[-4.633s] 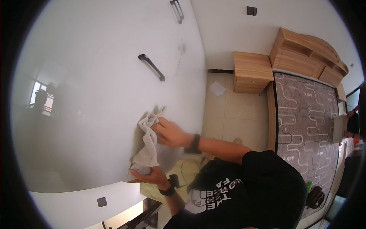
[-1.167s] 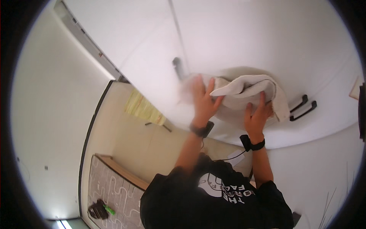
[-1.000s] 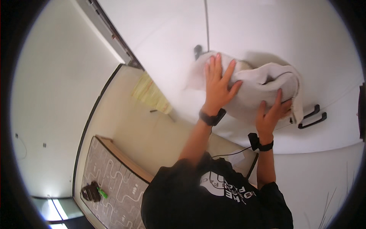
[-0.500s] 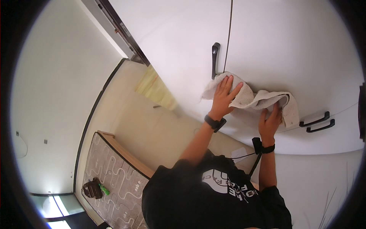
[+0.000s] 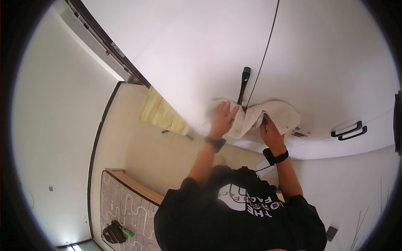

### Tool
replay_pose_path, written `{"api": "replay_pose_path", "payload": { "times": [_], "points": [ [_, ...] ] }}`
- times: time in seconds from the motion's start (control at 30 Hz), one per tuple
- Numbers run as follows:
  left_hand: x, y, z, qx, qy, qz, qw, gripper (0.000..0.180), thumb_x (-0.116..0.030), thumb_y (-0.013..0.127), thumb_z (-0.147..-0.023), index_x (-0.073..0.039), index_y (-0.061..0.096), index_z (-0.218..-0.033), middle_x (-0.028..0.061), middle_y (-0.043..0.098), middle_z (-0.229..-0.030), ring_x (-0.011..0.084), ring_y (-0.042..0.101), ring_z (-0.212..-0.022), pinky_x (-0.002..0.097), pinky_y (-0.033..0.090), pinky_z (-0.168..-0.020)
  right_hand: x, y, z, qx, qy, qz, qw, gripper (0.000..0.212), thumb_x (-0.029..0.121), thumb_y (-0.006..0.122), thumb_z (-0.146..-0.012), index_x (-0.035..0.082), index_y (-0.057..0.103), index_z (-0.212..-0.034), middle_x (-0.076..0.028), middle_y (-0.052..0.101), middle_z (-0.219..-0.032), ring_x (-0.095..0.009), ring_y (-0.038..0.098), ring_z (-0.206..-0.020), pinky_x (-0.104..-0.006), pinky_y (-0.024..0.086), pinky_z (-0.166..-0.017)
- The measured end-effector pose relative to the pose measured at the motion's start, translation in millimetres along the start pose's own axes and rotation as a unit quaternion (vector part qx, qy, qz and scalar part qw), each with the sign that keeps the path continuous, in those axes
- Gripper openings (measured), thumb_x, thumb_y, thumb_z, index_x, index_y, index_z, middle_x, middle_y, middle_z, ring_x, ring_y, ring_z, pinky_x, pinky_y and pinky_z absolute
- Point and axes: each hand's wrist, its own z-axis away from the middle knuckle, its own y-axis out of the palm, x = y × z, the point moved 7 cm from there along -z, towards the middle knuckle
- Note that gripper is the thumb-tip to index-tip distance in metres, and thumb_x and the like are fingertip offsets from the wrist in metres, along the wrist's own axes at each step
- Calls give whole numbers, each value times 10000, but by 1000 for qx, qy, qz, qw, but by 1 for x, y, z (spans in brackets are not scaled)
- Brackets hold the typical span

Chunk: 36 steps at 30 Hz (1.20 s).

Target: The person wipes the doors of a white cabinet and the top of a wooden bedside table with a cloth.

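A blurred left hand (image 5: pixel 222 122) lays parted fingers on a cloth (image 5: pixel 285 113) hiding part of a white door (image 5: pixel 180 54)'s edge; the right hand (image 5: pixel 273 136)'s fingers vanish into folds, grip unclear.

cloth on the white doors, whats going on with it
A person has both hands on a beige cloth at the white doors. The left hand, slightly blurred, has its fingers over the cloth's left part; the right hand has its fingertips hidden in a fold. The cloth's upper edge is by one black handle.
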Motion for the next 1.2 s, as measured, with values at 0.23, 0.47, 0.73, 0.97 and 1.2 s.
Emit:
{"api": "replay_pose_path", "payload": {
  "times": [0.23, 0.47, 0.73, 0.97, 1.2],
  "points": [
    [40, -74, -38, -157, -29, -16, 987, 554, -210, 634, -770, -51, 428, -1259, 295, 239, -1368, 487, 237, -1251, 564, 202, -1009, 38, 3, -37, -26, -58, -5, 998, 317, 82, 566, -788, -2, 558, -1094, -167, 598, -1031, -312, 573, -936, -404, 434, -828],
    [53, -71, -29, -156, -95, 10, 983, 678, -209, 642, -758, -49, 315, -1330, 319, 160, -1389, 506, 169, -1274, 563, 199, -1013, 28, 31, -22, -16, -19, -36, 999, 256, 100, 593, -761, 44, 626, -1009, -129, 618, -1031, -306, 584, -944, -413, 428, -855],
    [59, -64, -11, -140, -101, 46, 984, 705, -187, 634, -735, -41, 296, -1336, 318, 120, -1402, 489, 101, -1298, 556, 156, -1030, 27, 57, 8, 19, -97, 74, 992, 270, 110, 610, -752, 57, 621, -1016, -129, 606, -1053, -308, 573, -966, -435, 418, -868],
    [67, -103, -43, -130, -92, 79, 984, 630, -237, 632, -745, -62, 400, -1305, 293, 182, -1402, 462, 134, -1301, 553, 65, -1048, 48, 62, 2, 20, -107, -1, 994, 363, 98, 544, -822, -18, 458, -1155, -238, 553, -1017, -402, 521, -983, -436, 438, -817],
    [83, -80, -11, -182, -125, 107, 969, 718, -221, 582, -783, 46, 225, -1347, 277, 168, -1410, 443, 123, -1311, 532, 72, -1059, 30, 106, 35, 85, -88, 39, 992, 304, 161, 559, -803, 14, 529, -1068, -194, 567, -1032, -375, 534, -957, -446, 410, -861]
  ]
}}
